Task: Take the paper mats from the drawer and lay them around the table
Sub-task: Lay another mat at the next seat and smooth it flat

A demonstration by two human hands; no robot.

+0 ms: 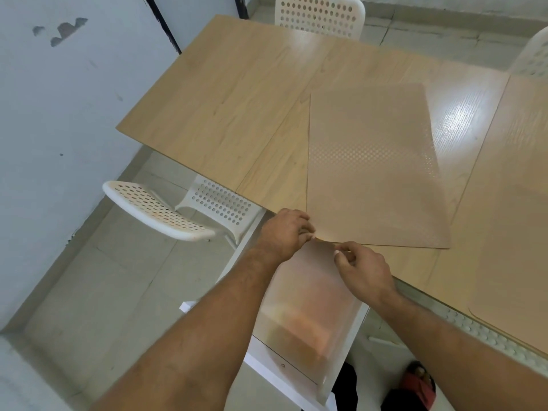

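A tan mat [370,167] with a fine dot pattern lies flat on the wooden table [225,93], its near edge at the table's front edge. Another tan mat [510,232] lies on the table at the right. Below the front edge a white drawer [299,378] is pulled out, and a translucent mat [302,304] hangs over it. My left hand [284,232] and my right hand [361,268] both pinch the top edge of this translucent mat, right at the table's edge.
White perforated chairs stand at the left side [166,212], the far side [320,16] and the far right corner [533,57] of the table. A pale wall [59,114] runs along the left. A foot in a red shoe [415,387] is on the tiled floor.
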